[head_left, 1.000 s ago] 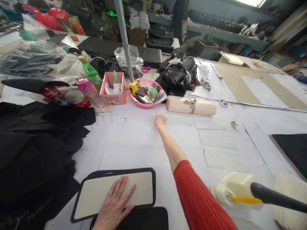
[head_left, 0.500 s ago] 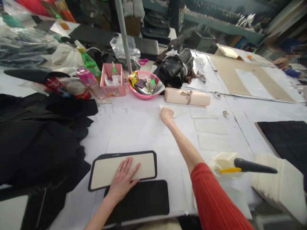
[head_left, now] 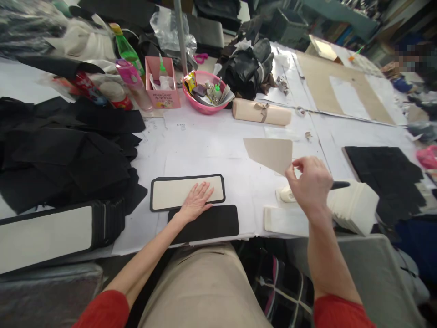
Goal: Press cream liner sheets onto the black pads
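Note:
My left hand (head_left: pixel 197 200) lies flat, fingers spread, on a cream panel (head_left: pixel 167 193) with a black border. Partly under that panel's lower edge and my wrist is a plain black rounded panel (head_left: pixel 218 223). Over the table's right side, my right hand (head_left: pixel 309 182) pinches the corner of a thin beige sheet (head_left: pixel 271 152) between thumb and finger. The sheet hangs out to the left of the fingers. Below this hand, partly hidden by it, is a pale container (head_left: pixel 286 195) with a dark handle (head_left: pixel 339 184) showing beyond the wrist.
Black cut pieces (head_left: pixel 68 155) are heaped at left, above a stack of bordered panels (head_left: pixel 48 232). White stacks (head_left: pixel 357 205) and a black pile (head_left: pixel 382 177) lie at right. Behind are a pink basket (head_left: pixel 205 108), a pink box (head_left: pixel 165 98) and a beige roll (head_left: pixel 261 113).
My right hand has come back toward me and to the right, lifting the thin sheet off the table. My left hand still rests on the cream panel. The view has tipped downward.

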Motion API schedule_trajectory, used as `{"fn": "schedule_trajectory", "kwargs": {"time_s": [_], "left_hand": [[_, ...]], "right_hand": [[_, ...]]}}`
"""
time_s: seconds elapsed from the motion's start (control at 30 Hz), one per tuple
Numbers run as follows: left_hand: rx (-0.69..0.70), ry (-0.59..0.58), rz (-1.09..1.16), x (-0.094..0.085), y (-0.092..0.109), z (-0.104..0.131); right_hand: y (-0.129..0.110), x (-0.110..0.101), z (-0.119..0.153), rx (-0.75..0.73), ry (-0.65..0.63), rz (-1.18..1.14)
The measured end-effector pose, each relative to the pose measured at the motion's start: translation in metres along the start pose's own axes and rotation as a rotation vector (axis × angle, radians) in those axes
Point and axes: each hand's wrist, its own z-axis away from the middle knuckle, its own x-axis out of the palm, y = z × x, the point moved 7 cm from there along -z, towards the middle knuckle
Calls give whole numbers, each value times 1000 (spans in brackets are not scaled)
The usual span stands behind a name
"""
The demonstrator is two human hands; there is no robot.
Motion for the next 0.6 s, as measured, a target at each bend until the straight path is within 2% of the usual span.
{"fn": "schedule_trajectory", "kwargs": {"time_s": [0.1, 0.2, 0.27, 0.33, 0.4, 0.47, 0.6], "left_hand": [[76, -49, 8, 11, 7, -8], [87, -81, 34, 14, 7, -12], [68, -76, 97, 7, 6, -12], [7, -14, 205, -10, 6, -9], [-105, 76, 372, -27, 5, 1], [-249, 97, 638, -30, 6, 16], [-496, -49, 1273, -4, 24, 49]], "right_hand": [[-3, -23, 32, 20, 7, -38], [-11, -44, 56, 11, -4, -72], [-20, -57, 69, -4, -30, -113], [-31, -70, 80, -30, -78, -187], [-42, -81, 90, -60, -142, -285], [-52, -91, 99, -76, -204, -386], [-64, -97, 116, -35, -353, -609]]}}
